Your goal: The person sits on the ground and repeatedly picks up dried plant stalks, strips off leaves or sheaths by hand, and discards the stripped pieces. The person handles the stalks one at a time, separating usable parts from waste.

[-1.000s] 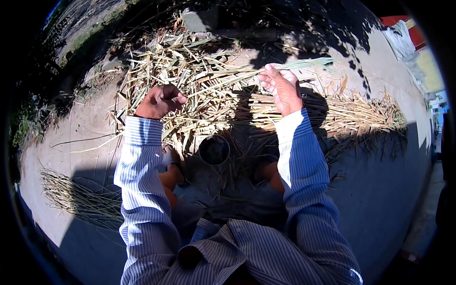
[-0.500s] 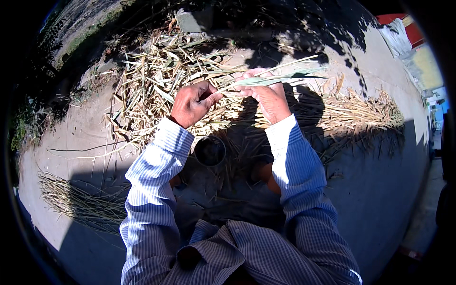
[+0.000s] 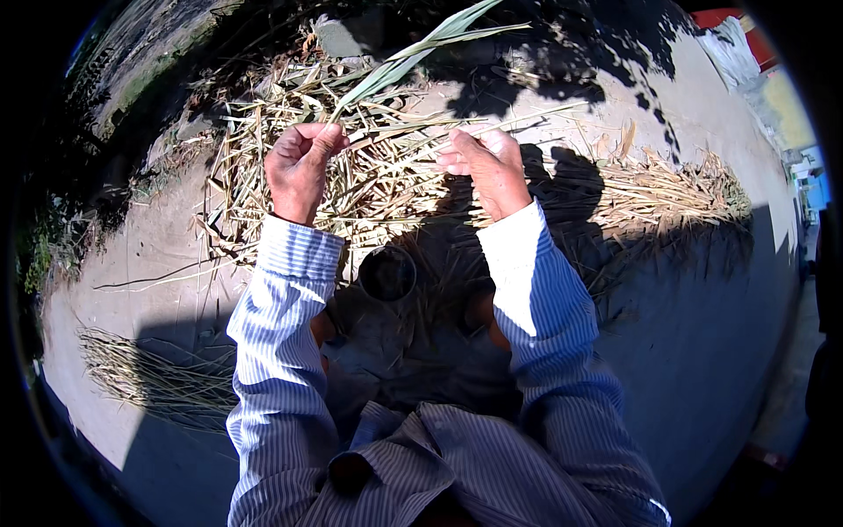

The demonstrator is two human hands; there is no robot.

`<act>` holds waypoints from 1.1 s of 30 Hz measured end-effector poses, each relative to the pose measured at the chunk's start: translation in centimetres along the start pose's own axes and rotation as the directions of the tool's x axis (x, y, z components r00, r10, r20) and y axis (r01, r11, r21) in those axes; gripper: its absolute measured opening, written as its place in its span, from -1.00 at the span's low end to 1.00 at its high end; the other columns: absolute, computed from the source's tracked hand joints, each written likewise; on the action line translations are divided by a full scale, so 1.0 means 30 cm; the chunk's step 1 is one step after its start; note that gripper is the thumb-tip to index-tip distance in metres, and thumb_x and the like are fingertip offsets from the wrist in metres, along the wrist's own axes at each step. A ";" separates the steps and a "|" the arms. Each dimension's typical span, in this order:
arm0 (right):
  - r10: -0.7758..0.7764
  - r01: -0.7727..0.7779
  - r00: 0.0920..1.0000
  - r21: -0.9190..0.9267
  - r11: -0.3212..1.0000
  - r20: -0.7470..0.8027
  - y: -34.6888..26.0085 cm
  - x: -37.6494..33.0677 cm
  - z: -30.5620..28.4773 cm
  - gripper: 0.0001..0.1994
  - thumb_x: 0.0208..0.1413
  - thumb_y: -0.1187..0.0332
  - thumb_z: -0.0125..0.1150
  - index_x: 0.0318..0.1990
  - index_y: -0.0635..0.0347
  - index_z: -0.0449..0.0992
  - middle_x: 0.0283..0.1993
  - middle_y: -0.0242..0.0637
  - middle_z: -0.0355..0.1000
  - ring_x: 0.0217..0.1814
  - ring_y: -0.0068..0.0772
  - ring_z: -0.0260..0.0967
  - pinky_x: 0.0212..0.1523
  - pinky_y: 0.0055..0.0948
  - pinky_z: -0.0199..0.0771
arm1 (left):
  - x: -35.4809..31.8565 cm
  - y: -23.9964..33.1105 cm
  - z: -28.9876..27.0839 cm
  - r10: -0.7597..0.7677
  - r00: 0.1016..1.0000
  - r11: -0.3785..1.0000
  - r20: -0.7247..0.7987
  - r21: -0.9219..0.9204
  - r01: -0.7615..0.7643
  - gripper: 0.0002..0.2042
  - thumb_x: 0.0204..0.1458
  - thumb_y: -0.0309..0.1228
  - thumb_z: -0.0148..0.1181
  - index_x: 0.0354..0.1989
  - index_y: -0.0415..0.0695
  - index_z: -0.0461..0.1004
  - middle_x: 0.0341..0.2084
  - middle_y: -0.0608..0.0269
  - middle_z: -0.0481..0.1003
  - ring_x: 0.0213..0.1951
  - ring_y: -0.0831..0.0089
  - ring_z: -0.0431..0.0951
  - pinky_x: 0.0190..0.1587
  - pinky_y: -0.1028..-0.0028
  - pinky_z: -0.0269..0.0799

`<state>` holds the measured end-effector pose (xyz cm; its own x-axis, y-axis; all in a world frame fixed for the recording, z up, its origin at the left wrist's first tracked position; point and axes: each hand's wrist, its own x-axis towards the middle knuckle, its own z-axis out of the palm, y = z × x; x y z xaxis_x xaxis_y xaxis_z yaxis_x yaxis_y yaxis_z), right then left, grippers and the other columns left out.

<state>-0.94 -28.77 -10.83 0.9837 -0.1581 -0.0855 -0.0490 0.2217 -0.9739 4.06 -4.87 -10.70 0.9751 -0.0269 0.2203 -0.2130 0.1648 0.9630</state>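
Observation:
My left hand (image 3: 300, 167) is closed, with thumb and fingers pinching the lower end of a long pale-green reed leaf (image 3: 402, 66). The leaf is folded or split in strips and slants up and away to the right. My right hand (image 3: 496, 171) is held level with it, its fingers curled round a thin pale stalk (image 3: 558, 109) that sticks out to the right. Part of this stalk is hidden behind the fingers. Below both hands lies a loose heap of dry leaves and straw (image 3: 369, 180).
A dark round pot (image 3: 387, 283) stands between my feet. To the left a bundle of thin stalks (image 3: 162, 378) lies on concrete ground, half in shadow. Thicker dry stalks (image 3: 672, 206) lie at the right. Beyond the heap are a grey block (image 3: 349, 38) and dark plants.
My left hand has moved away to the left, and the green leaf has gone with it, now pointing up and away. My right hand has kept the thin stalk and hardly moved.

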 end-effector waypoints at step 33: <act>-0.072 0.070 0.997 -0.060 0.996 -0.029 0.001 -0.005 -0.030 -0.74 0.11 0.33 0.24 -0.18 0.30 0.33 -0.36 -0.21 0.46 -0.40 -0.49 0.45 -0.34 -0.56 0.44 | 0.020 -0.073 -0.073 0.199 0.905 0.300 0.376 0.856 -0.421 -0.67 -0.03 -0.14 0.27 -0.28 -0.18 0.53 -0.37 0.07 0.56 -0.22 0.13 0.51 -0.10 0.25 0.36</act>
<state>-1.24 -29.62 -11.04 0.9793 -0.2012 -0.0216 0.0094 0.1518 -0.9884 5.23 -3.08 -13.01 0.8168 -0.3618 0.4494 -0.5277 -0.7833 0.3285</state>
